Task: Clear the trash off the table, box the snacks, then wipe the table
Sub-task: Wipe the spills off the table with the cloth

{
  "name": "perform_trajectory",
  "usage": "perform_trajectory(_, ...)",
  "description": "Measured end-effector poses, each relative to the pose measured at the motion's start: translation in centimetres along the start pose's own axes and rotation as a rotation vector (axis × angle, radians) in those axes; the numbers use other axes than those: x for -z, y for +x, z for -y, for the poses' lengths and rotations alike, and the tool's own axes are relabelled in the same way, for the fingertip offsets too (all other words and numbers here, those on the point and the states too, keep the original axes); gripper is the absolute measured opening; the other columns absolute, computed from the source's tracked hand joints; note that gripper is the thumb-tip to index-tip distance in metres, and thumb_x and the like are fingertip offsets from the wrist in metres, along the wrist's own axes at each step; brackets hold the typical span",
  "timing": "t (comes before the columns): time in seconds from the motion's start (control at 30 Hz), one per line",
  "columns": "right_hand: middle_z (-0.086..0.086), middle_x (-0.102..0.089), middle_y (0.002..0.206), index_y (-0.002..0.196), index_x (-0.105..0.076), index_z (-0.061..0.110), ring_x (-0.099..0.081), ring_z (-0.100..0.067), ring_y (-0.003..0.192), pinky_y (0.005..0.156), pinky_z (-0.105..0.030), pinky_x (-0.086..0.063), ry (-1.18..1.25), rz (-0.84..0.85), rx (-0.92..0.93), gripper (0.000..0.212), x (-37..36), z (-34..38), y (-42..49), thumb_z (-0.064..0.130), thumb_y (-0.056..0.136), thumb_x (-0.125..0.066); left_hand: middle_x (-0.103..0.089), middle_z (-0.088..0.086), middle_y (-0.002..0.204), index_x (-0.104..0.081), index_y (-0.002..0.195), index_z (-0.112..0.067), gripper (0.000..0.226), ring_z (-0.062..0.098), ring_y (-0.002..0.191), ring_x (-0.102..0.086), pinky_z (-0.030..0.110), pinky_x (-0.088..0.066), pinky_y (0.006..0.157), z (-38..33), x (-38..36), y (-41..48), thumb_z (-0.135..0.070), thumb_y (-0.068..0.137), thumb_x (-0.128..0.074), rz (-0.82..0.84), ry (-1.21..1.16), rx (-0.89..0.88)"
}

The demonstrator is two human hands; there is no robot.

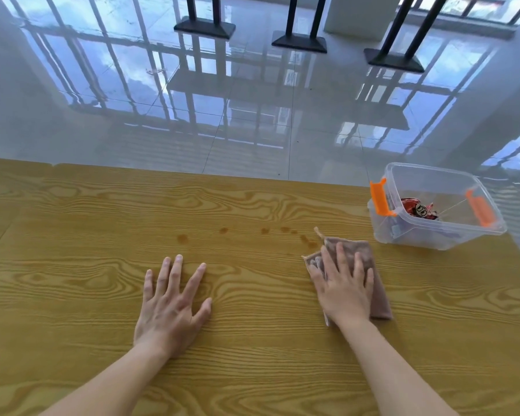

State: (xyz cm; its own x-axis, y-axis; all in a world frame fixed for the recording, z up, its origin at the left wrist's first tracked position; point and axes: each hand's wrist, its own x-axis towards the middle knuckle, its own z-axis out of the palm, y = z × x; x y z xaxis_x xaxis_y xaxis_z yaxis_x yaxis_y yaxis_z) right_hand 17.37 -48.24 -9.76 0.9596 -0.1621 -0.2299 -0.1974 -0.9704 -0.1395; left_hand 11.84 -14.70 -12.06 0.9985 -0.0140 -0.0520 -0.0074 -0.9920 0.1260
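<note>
Left hand [170, 307] flat, fingers spread—right hand [344, 291] flat on cloth [376, 283]; stains [282, 231] beyond, perhaps snacks in box [433, 232].

Three black stand bases [300, 42] on glossy tiled floor [252, 121].

Wood-grain table [252, 199] with brown cloth [373, 265], clear box [433, 232], stains [264, 231].

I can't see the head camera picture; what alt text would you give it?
A person's right hand presses a folded brown cloth flat on a wooden table, beside a row of small brownish stains. The left hand rests open, palm down, on the bare wood. A clear plastic box with orange latches, holding a red wrapper, sits at the table's far right.
</note>
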Motion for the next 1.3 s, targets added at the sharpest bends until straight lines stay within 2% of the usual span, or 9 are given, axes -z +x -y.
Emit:
perform_trajectory(0.1, 0.014, 0.018, 0.165, 0.155, 0.008, 0.045, 0.022, -0.027, 0.151, 0.120, -0.054, 0.014, -0.013, 0.016, 0.197, 0.065, -1.1, 3.5, -1.2, 0.070, 0.096, -0.005, -0.005, 0.010, 0.165, -0.010, 0.155, -0.041, 0.073, 0.024, 0.151, 0.010, 0.054, 0.001, 0.120, 0.0, 0.1, -0.1, -0.070, 0.089, -0.024, 0.001, 0.000, 0.002)
perform_trajectory(0.23, 0.015, 0.000, 0.167, 0.159, -0.006, 0.037, 0.001, -0.016, 0.155, 0.119, -0.046, -0.006, -0.079, 0.010, 0.576, 0.067, -2.2, -0.1, -7.4, 0.066, 0.101, -0.024, -0.007, 0.011, 0.165, -0.012, 0.155, -0.040, 0.072, 0.026, 0.151, 0.007, 0.055, -0.001, 0.120, -0.1, 0.3, -0.1, -0.069, 0.090, -0.026, -0.001, -0.013, -0.007)
perform_trajectory(0.47, 0.003, 0.026, 0.163, 0.158, 0.009, 0.023, 0.025, -0.017, 0.150, 0.124, -0.043, 0.011, -0.007, -0.009, 0.082, 0.079, 0.6, 1.7, 2.6, 0.069, 0.096, -0.003, -0.007, 0.011, 0.165, -0.012, 0.154, -0.040, 0.073, 0.025, 0.151, 0.008, 0.055, 0.000, 0.120, -0.2, 0.4, -0.1, -0.070, 0.089, -0.023, -0.003, -0.007, 0.000)
perform_trajectory(0.7, 0.015, 0.006, 0.167, 0.158, -0.003, 0.037, 0.007, -0.013, 0.154, 0.120, -0.044, -0.002, -0.093, 0.014, 0.692, 0.063, -1.6, 0.4, -3.4, 0.063, 0.103, -0.017, -0.013, 0.011, 0.164, -0.017, 0.154, -0.040, 0.071, 0.026, 0.151, 0.002, 0.056, -0.005, 0.120, -0.3, 0.4, -0.1, -0.069, 0.089, -0.027, -0.002, -0.018, -0.003)
perform_trajectory(0.8, 0.016, 0.019, 0.165, 0.154, 0.007, 0.051, 0.018, -0.014, 0.152, 0.122, -0.047, 0.008, -0.121, 0.006, 0.442, 0.060, -0.3, -1.5, 0.5, 0.068, 0.099, -0.009, -0.012, 0.011, 0.164, -0.016, 0.154, -0.041, 0.071, 0.026, 0.151, 0.004, 0.056, -0.004, 0.120, -0.1, 0.3, 0.0, -0.069, 0.090, -0.027, -0.002, -0.009, -0.005)
perform_trajectory(0.93, 0.010, 0.022, 0.165, 0.157, 0.006, 0.041, 0.025, -0.020, 0.150, 0.121, -0.049, 0.015, -0.022, 0.035, 0.104, 0.067, 0.8, 3.5, 6.6, 0.067, 0.096, -0.005, -0.010, 0.010, 0.164, -0.014, 0.154, -0.042, 0.070, 0.024, 0.151, 0.006, 0.056, -0.005, 0.120, -0.3, 0.2, 0.0, -0.069, 0.090, -0.026, -0.009, -0.008, 0.005)
perform_trajectory(1.07, 0.015, 0.020, 0.164, 0.156, 0.007, 0.041, 0.027, -0.017, 0.149, 0.121, -0.043, 0.018, -0.044, 0.055, 0.411, 0.066, -0.1, 5.2, 4.0, 0.070, 0.098, -0.006, -0.008, 0.009, 0.165, -0.014, 0.154, -0.042, 0.071, 0.024, 0.151, 0.006, 0.056, -0.005, 0.120, -0.1, 0.3, -0.2, -0.068, 0.090, -0.027, 0.003, -0.010, 0.008)
perform_trajectory(1.17, 0.015, 0.003, 0.167, 0.158, -0.003, 0.041, 0.009, -0.017, 0.154, 0.120, -0.045, 0.002, -0.141, 0.013, 0.702, 0.064, -1.6, 2.1, -1.6, 0.067, 0.102, -0.020, -0.010, 0.010, 0.164, -0.015, 0.154, -0.041, 0.071, 0.025, 0.151, 0.005, 0.057, -0.007, 0.120, -0.1, 0.2, -0.1, -0.068, 0.090, -0.029, -0.005, -0.005, 0.003)
perform_trajectory(1.3, 0.018, 0.015, 0.165, 0.154, 0.006, 0.051, 0.020, -0.011, 0.151, 0.122, -0.044, 0.007, -0.141, 0.026, 0.509, 0.065, 0.1, 0.4, 3.0, 0.075, 0.094, -0.005, -0.011, 0.010, 0.164, -0.016, 0.154, -0.041, 0.071, 0.026, 0.151, 0.003, 0.057, -0.008, 0.119, 0.0, 0.1, 0.0, -0.067, 0.090, -0.031, -0.007, -0.018, -0.008)
